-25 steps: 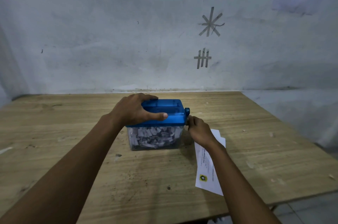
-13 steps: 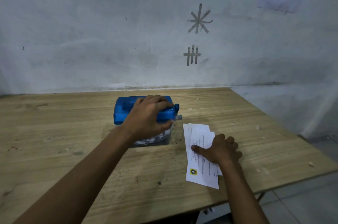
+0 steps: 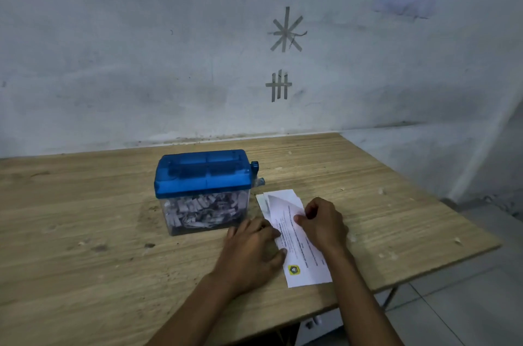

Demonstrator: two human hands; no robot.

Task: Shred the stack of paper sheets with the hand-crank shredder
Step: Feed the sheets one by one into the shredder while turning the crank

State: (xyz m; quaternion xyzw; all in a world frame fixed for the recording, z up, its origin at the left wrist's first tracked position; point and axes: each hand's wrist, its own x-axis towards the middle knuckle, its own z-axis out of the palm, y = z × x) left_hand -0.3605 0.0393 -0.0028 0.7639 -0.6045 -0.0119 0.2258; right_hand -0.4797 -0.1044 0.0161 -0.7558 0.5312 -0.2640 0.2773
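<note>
Shredder (image 3: 203, 176) stands released: beside it, left hand (image 3: 254, 246) presses flat on the stack (image 3: 307, 269), right hand (image 3: 322, 225) pinches the top sheet (image 3: 285, 207) for feeding.

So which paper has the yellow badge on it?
The top sheet, pinched by the right hand. Its yellow badge sits at the near end; the sheets under it only peek out at the far end.

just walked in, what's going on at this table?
A person is picking a sheet to shred. The left hand presses flat on the stack of paper sheets beside the blue hand-crank shredder, while the right hand pinches the top sheet, whose far end is lifted. Nobody touches the crank, and no paper sticks out of the shredder's top. Its clear bin already holds shreds.
</note>
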